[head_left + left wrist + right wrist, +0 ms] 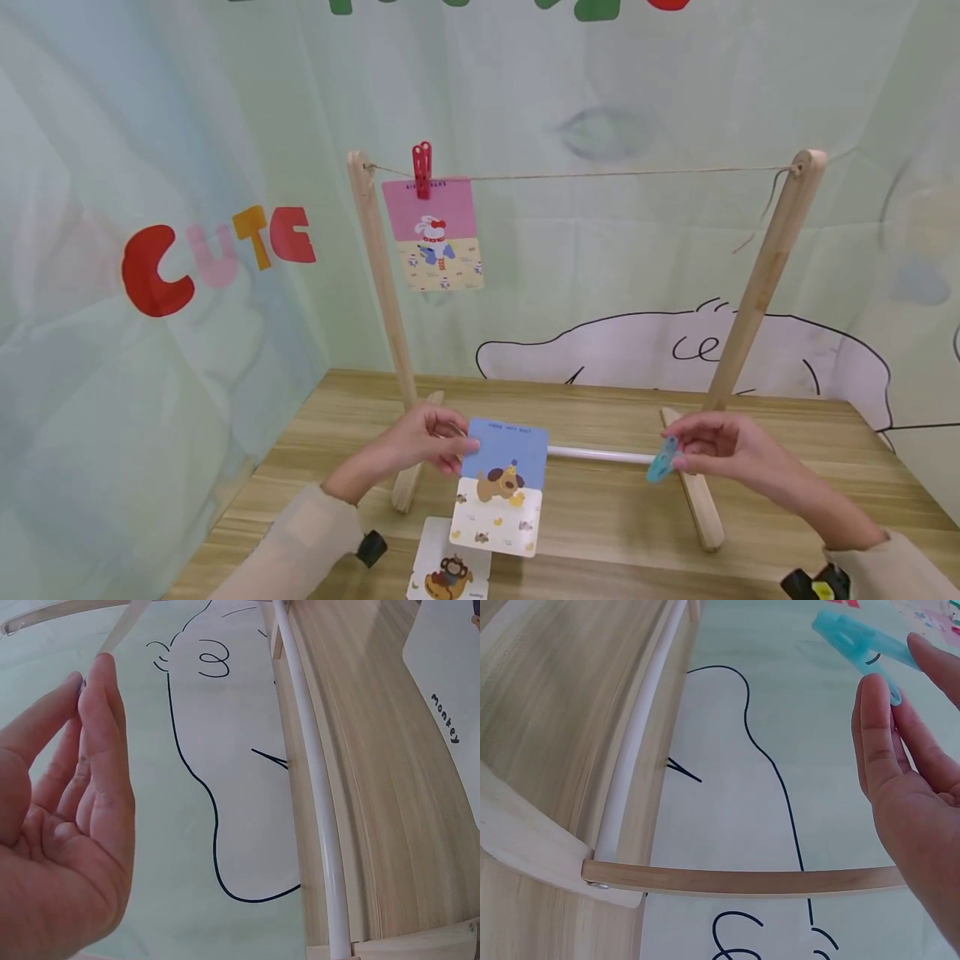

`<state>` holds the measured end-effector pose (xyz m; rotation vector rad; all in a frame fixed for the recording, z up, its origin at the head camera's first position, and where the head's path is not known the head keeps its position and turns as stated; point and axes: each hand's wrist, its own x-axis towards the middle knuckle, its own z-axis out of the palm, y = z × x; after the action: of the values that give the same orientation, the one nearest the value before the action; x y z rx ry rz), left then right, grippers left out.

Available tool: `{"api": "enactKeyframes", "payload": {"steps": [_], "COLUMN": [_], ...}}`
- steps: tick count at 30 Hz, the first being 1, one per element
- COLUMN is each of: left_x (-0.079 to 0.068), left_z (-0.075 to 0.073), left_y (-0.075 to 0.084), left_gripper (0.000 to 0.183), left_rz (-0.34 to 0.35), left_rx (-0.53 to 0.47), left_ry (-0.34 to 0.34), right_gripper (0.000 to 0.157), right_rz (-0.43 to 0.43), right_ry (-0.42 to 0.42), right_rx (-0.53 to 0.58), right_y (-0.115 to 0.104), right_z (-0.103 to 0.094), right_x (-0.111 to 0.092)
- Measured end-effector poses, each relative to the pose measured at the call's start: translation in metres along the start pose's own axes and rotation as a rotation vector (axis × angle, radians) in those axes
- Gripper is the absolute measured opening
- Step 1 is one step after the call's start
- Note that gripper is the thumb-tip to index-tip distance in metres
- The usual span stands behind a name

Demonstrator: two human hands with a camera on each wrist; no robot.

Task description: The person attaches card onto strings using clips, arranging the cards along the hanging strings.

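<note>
Between thumb and fingers, my left hand point(433, 442) pinches the left edge of a blue and white card point(501, 487) with a brown dog on it. The left wrist view shows that card nearly edge-on at the fingertips. My right hand point(720, 450) pinches a light blue clothespin point(662, 460) by its handle end; the right wrist view shows the clothespin point(851, 641) pointing away from the fingers. Behind the hands, a string point(600, 174) runs between two wooden posts. A red clothespin point(423, 171) holds a pink and yellow rabbit card point(438, 250) on the string's left part.
A monkey card point(448, 571) lies on the wooden table point(592, 533), partly hidden under the dog card. The left post point(384, 292) and right post point(765, 275) stand on wooden feet, joined low down by a white rod point(600, 454). A printed cloth backdrop hangs behind.
</note>
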<state>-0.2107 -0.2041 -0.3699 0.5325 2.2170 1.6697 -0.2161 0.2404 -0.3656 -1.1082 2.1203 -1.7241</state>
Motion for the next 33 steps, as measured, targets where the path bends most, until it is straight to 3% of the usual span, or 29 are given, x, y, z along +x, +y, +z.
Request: {"api": "enactKeyframes", "payload": {"steps": [26, 33], "left_x": [0.006, 0.009], "left_z": [-0.002, -0.002], "left_y": [0.013, 0.017], "left_gripper": [0.02, 0.02], "left_rz": [0.061, 0.083], "left_rx": [0.008, 0.011], "left_ry": [0.009, 0.001], "right_gripper": [0.03, 0.026], "right_rz": [-0.037, -0.004], "right_ry": [0.045, 0.074], "right_rx": [-0.047, -0.089], "right_y": [-0.01, -0.014], "right_z": [-0.005, -0.004], "right_x": [0.009, 0.014]}}
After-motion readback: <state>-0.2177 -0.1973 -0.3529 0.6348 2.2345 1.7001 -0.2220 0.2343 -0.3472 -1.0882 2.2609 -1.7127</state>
